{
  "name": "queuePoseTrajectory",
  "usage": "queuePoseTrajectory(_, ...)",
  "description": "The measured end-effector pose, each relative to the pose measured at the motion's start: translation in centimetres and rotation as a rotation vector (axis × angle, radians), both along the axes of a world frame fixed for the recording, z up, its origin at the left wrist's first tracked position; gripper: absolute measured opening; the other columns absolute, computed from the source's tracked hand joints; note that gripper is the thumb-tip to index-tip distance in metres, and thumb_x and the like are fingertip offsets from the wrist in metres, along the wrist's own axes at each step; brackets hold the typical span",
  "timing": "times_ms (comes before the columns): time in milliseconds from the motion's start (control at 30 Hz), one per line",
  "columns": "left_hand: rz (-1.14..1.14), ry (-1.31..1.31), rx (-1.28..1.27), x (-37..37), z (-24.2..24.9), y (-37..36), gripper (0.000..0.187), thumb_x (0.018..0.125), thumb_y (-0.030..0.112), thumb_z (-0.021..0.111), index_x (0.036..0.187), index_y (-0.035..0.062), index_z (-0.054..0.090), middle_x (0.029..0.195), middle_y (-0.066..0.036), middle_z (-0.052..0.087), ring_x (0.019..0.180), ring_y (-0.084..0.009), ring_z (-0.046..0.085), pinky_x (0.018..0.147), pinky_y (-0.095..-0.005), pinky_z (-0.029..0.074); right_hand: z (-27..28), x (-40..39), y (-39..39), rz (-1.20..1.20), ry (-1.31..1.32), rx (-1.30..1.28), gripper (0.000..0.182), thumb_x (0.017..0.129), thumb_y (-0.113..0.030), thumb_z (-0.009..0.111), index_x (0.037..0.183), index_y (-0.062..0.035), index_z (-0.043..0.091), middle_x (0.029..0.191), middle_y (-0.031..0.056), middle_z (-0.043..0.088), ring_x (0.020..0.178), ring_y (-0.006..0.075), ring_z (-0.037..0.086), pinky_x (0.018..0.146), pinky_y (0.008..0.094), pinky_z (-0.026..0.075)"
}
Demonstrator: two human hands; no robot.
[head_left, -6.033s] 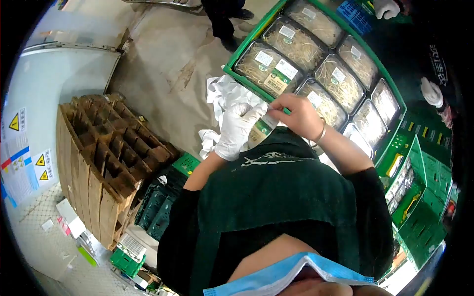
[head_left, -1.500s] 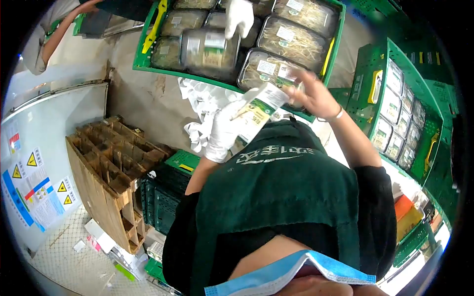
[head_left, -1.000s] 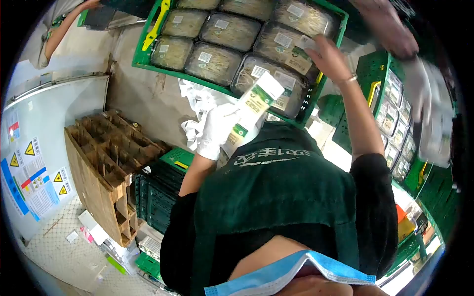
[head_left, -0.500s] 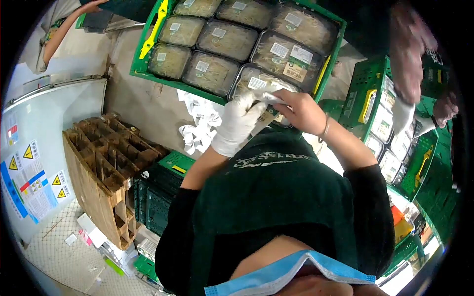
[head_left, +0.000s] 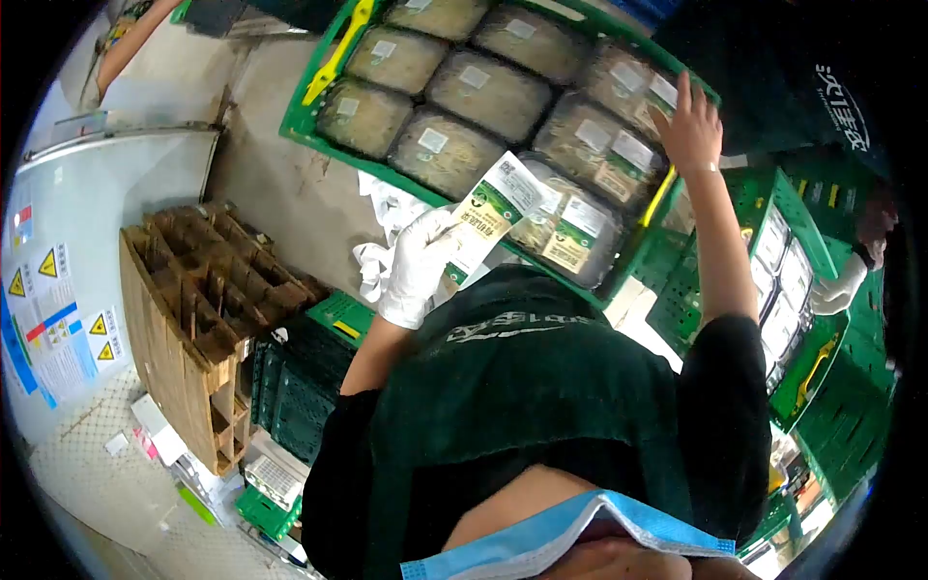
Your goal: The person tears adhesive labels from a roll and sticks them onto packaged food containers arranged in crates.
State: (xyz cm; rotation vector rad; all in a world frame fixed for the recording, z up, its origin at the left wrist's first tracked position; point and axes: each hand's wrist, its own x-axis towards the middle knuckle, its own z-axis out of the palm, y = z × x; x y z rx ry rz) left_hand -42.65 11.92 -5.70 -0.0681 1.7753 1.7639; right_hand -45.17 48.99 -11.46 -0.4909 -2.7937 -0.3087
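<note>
Label strip (head_left: 495, 208), and it hangs from the left hand (head_left: 420, 266), gloved fingers pinching it just over the near edge of the green crate (head_left: 300, 124)! The right hand (head_left: 694, 130), at the strip half a second ago, is now out at the far right pack (head_left: 611, 72), fingers spread at a second label (head_left: 663, 91) there; whether they grip it, one can't tell. That pack showed one label; now the whole right column shows two apiece, so that row looks nearly done. White paper curls (head_left: 372, 271) lie below. What bears the crate is hidden. Leftward, a wooden pallet (head_left: 198, 319) on concrete floor (head_left: 266, 140); rightward, a co-worker's gloved hand (head_left: 839, 288) at another crate (head_left: 804, 232).
</note>
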Motion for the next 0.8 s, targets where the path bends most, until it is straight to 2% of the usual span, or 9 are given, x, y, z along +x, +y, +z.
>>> queuePoseTrajectory(33,0.07,0.088,-0.01,0.2,-0.8,-0.5,0.022,0.074,-0.005,0.047,0.095,-0.005,0.053,0.091,-0.007,0.057,0.081,-0.012,0.054,0.072,-0.0229,0.044,1.4,0.6,-2.3,0.103,0.031,-0.226,0.065,0.076,-0.041,0.053,0.126,-0.0066,0.03,0.112,0.0145,0.048,0.098,0.031,0.047,0.08,0.0376,0.041)
queuePoseTrajectory(100,0.048,0.143,0.075,-0.1,0.0,-1.2,0.025,0.073,-0.005,0.049,0.098,-0.0041,0.052,0.094,-0.008,0.056,0.085,-0.0138,0.054,0.074,-0.0246,0.044,4.3,1.7,-9.5,0.531,-0.139,-1.447,0.052,0.075,-0.032,0.06,0.112,0.0002,0.042,0.099,0.0115,0.053,0.087,0.0209,0.051,0.076,0.0339,0.042)
queuePoseTrajectory(133,-0.018,0.254,-0.025,-0.3,-1.8,-2.9,0.028,0.072,-0.004,0.052,0.099,-0.0025,0.052,0.092,-0.007,0.056,0.084,-0.0141,0.054,0.074,-0.0257,0.044,4.7,2.0,-13.6,0.719,-0.158,-1.554,0.044,0.073,-0.026,0.064,0.105,-0.0016,0.048,0.09,0.0085,0.054,0.08,0.017,0.052,0.072,0.0304,0.043)
queuePoseTrajectory(233,-0.292,0.262,-0.414,-3.3,0.5,-7.9,0.032,0.074,0.002,0.055,0.104,-0.0014,0.048,0.089,-0.007,0.058,0.08,-0.0092,0.052,0.07,-0.0224,0.043,7.4,0.2,-22.0,0.86,-0.169,-1.237,0.017,0.07,-0.008,0.061,0.085,-0.0025,0.054,0.074,0.0132,0.055,0.067,0.0272,0.056,0.06,0.0335,0.045)
queuePoseTrajectory(333,-0.029,0.457,-0.213,-5.2,1.6,-10.0,0.036,0.074,0.004,0.058,0.109,0.0009,0.046,0.09,-0.006,0.057,0.077,-0.0081,0.052,0.068,-0.0213,0.043,6.1,-2.7,-28.1,0.984,-0.195,-1.281,0.014,0.074,-0.005,0.054,0.086,-0.0007,0.053,0.073,0.0174,0.056,0.068,0.0314,0.055,0.061,0.0367,0.044)
queuePoseTrajectory(467,0.105,0.267,-0.14,-8.1,-0.7,-14.7,0.022,0.076,0.003,0.057,0.097,-0.0007,0.053,0.083,-0.004,0.058,0.075,-0.0078,0.052,0.066,-0.0218,0.043,6.2,-6.5,-34.3,0.916,-0.25,-1.176,0.017,0.072,-0.011,0.057,0.087,-0.0022,0.055,0.071,0.0155,0.056,0.069,0.0309,0.055,0.059,0.0363,0.045)
queuePoseTrajectory(533,0.243,-0.121,-0.068,-9.4,-0.8,-17.0,0.015,0.075,0.005,0.059,0.085,-0.0046,0.055,0.076,-0.003,0.057,0.07,-0.0063,0.051,0.061,-0.0209,0.042,6.0,-8.4,-36.5,0.947,-0.252,-0.962,0.014,0.07,-0.014,0.059,0.08,-0.0048,0.057,0.069,0.0136,0.057,0.066,0.0301,0.056,0.057,0.0357,0.045)
queuePoseTrajectory(667,0.02,0.0,-0.172,-12.7,0.1,-22.3,0.013,0.073,0.006,0.059,0.081,-0.0044,0.057,0.074,-0.005,0.058,0.067,-0.0084,0.052,0.061,-0.0212,0.042,3.8,-15.1,-35.5,0.518,-0.196,-0.971,0.02,0.073,-0.025,0.057,0.072,-0.005,0.058,0.065,0.0135,0.057,0.061,0.0292,0.057,0.053,0.0355,0.046)
queuePoseTrajectory(800,0.08,-0.042,-0.208,-15.2,-3.1,-31.2,0.006,0.072,0.0,0.054,0.076,-0.0027,0.058,0.072,-0.006,0.059,0.066,-0.0112,0.056,0.059,-0.0218,0.044,-4.2,-20.0,-32.8,0.593,-0.241,-0.637,0.03,0.076,-0.028,0.053,0.096,-0.0065,0.047,0.083,0.018,0.056,0.078,0.0359,0.053,0.062,0.041,0.045)
